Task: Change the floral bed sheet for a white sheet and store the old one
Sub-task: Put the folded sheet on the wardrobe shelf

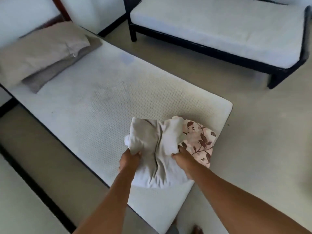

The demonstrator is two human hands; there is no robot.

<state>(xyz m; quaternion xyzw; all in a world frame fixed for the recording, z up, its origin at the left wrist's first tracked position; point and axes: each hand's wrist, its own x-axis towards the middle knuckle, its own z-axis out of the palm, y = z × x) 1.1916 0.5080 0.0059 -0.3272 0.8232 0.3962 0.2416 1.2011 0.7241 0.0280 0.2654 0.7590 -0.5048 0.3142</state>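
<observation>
- The left hand [129, 159] has its fingers curled into the near left edge of a bunched white sheet [157, 149] and grips the cloth.
- The right hand [183, 157] clutches the same bundle on its right side, thumb dug into the folds.
- The white sheet is a crumpled wad held between both hands over the foot end of the bed. Part of it looks bright white and part greyish-beige.
- The floral sheet [199, 141], pale pink with brown leaves and stems, lies folded just right of the bundle. It touches the bundle and is partly tucked under it, near the right edge of the mattress.
- The bare mattress [94, 105], white with a dotted weave, stretches away to the upper left.
- Two beige pillows [42, 48] are stacked at its far head end.
- Across a strip of pale floor [253, 132] stands a second bed [219, 26] with a black frame and a white mattress.
</observation>
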